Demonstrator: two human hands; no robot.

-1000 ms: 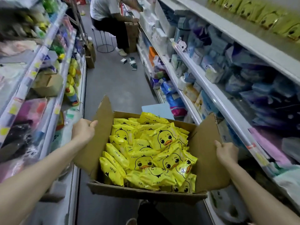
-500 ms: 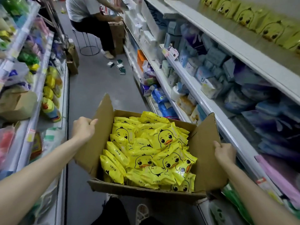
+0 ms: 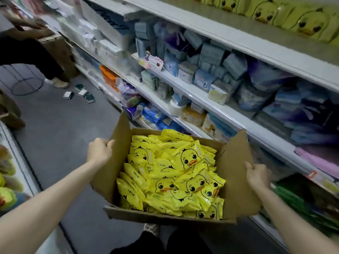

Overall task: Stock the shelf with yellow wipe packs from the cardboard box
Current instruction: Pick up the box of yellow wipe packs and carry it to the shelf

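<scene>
I carry an open cardboard box (image 3: 236,187) in front of me, filled with several yellow wipe packs (image 3: 176,173) printed with a duck face. My left hand (image 3: 100,150) grips the box's left flap from outside. My right hand (image 3: 257,176) grips the right flap, fingers curled over its edge. On the top shelf (image 3: 229,35) at the upper right stands a row of yellow duck packs (image 3: 286,13). The box is held level above the aisle floor, beside the right-hand shelving.
Right-hand shelves hold blue, white and purple tissue packs (image 3: 205,70). A person (image 3: 27,57) sits on a stool at the far end of the aisle beside a cardboard box, with small packets (image 3: 82,93) scattered on the grey floor. A second shelf unit (image 3: 11,171) lines the left edge.
My view has turned right and moved along the aisle toward the right shelving. The box stays in both hands with the same grip.
</scene>
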